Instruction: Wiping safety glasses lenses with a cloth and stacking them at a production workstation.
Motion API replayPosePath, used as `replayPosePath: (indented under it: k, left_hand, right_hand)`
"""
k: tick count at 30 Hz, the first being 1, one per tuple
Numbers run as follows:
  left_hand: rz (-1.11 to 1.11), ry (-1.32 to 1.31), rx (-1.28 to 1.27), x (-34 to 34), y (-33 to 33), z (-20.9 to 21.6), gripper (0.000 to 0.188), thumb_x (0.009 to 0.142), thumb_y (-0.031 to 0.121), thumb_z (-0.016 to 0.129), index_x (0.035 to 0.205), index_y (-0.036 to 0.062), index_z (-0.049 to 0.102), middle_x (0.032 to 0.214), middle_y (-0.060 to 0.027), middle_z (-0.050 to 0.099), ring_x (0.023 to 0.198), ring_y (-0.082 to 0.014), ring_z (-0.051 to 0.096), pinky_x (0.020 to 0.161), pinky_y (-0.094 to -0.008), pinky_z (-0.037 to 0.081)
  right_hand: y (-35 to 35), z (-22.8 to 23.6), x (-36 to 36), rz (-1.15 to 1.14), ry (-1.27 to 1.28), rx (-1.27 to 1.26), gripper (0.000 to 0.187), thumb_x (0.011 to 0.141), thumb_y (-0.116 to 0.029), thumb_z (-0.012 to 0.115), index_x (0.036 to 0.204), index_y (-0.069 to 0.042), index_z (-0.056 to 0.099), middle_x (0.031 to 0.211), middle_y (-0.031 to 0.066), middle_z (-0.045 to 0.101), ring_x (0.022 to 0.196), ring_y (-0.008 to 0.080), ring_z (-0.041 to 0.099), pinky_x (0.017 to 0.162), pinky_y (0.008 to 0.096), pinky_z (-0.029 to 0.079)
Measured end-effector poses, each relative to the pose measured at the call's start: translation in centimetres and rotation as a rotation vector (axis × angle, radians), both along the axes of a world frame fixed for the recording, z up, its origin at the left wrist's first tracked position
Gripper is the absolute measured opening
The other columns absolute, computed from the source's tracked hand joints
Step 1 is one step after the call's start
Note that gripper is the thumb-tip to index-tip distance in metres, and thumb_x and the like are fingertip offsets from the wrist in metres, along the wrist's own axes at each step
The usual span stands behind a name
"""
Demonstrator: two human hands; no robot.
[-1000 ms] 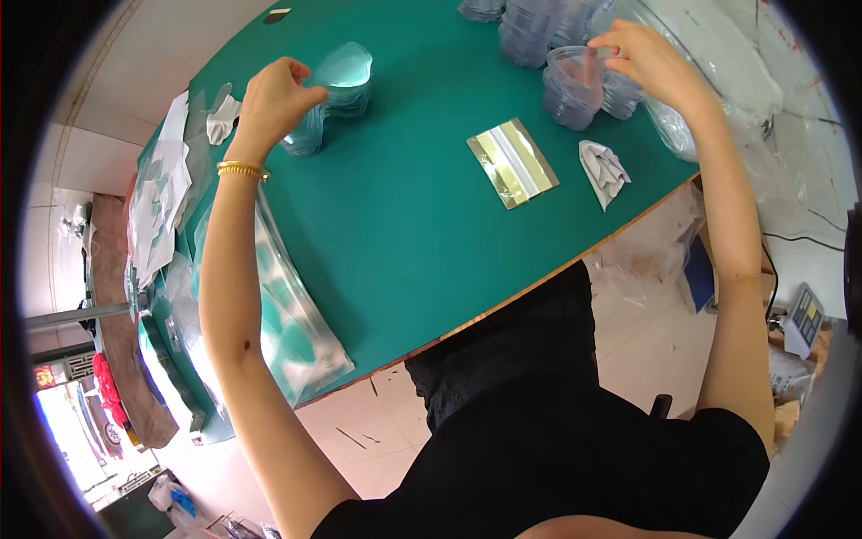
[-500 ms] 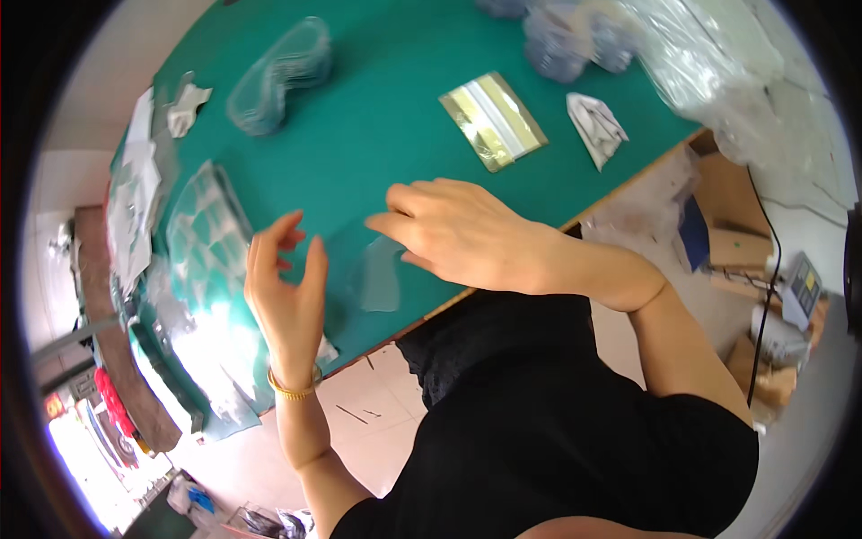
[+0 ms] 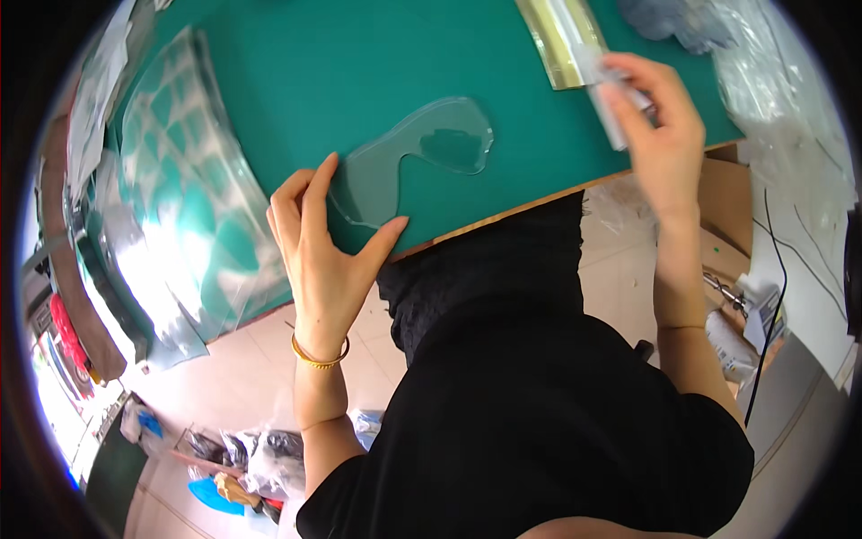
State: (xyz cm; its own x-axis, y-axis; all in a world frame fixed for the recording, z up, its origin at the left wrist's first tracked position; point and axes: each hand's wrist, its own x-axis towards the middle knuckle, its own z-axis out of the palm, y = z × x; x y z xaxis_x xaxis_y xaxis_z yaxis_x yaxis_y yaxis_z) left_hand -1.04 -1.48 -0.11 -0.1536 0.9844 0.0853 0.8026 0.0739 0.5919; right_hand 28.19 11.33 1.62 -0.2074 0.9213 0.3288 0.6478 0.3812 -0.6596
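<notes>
A clear, goggle-shaped plastic lens (image 3: 368, 180) lies flat on the green tabletop, near the front edge. My left hand (image 3: 328, 242) is at its left end, thumb and fingers spread apart around that lobe, the fingertips at or close to its rim. To the right, my right hand (image 3: 660, 126) is closed on a folded white cloth (image 3: 613, 121), partly hidden by the fingers and blurred. The cloth is held next to a yellowish packet with a pale stripe (image 3: 558, 45), overlapping its lower corner.
A large patterned clear plastic sheet (image 3: 189, 180) lies at the left of the green table (image 3: 305, 72). Bluish-grey bundles (image 3: 678, 22) and clear plastic wrapping (image 3: 772, 81) sit at the far right. The wooden table edge (image 3: 503, 214) runs in front of my body.
My right hand has moved right and picked up the white cloth. The left hand has come to the lens's left end. The view has shifted, so the stacked lenses are out of sight.
</notes>
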Motion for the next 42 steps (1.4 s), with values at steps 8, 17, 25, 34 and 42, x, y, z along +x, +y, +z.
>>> replayPosePath:
  k: [8,17,25,34,42]
  left_hand:
    - [-0.006,-0.114,0.039,-0.9,-0.1,0.0,0.064,0.063,0.010,0.089,0.121,-0.0006,0.064,0.123,-0.0112,0.046,0.108,-0.0267,0.055,0.092,-0.0358,0.048]
    - [0.042,-0.177,0.079,-1.0,-0.1,-0.3,0.063,0.058,0.003,0.089,0.116,-0.0010,0.067,0.120,-0.0104,0.050,0.103,-0.0249,0.057,0.089,-0.0340,0.049]
    - [0.036,-0.176,0.088,-1.0,-0.3,-0.5,0.063,0.059,0.008,0.090,0.117,-0.0022,0.066,0.120,-0.0099,0.050,0.103,-0.0247,0.057,0.089,-0.0339,0.050]
    - [0.055,-0.182,0.064,-0.6,-0.3,-0.6,0.066,0.057,0.008,0.092,0.118,-0.0009,0.068,0.119,-0.0096,0.050,0.104,-0.0237,0.057,0.090,-0.0344,0.050]
    - [0.061,-0.173,0.068,-0.7,-0.2,0.0,0.066,0.057,0.008,0.091,0.118,-0.0021,0.067,0.118,-0.0098,0.051,0.101,-0.0229,0.057,0.090,-0.0340,0.050]
  right_hand:
    - [-3.5,-3.0,-12.2,0.900,-0.046,0.154,0.019,0.077,-0.006,0.067,0.097,-0.006,0.067,0.100,0.0044,0.059,0.093,0.0207,0.058,0.074,0.0294,0.052]
    - [-2.4,-2.7,-12.5,0.960,-0.095,0.224,0.014,0.074,-0.005,0.070,0.087,-0.002,0.066,0.098,0.0077,0.063,0.087,0.0243,0.063,0.072,0.0308,0.054]
    - [-0.7,-3.8,-12.9,0.674,-0.033,0.298,0.018,0.071,-0.001,0.075,0.088,-0.002,0.070,0.089,0.0064,0.061,0.078,0.0245,0.063,0.065,0.0316,0.052]
    - [-2.7,-4.2,-13.4,0.652,-0.005,0.172,0.017,0.075,-0.001,0.071,0.091,-0.005,0.068,0.088,0.0059,0.055,0.076,0.0192,0.057,0.057,0.0283,0.047]
    - [-1.8,-3.3,-3.6,0.224,-0.144,0.223,0.015,0.079,-0.001,0.077,0.093,-0.004,0.070,0.090,0.0079,0.062,0.074,0.0185,0.062,0.060,0.0267,0.051]
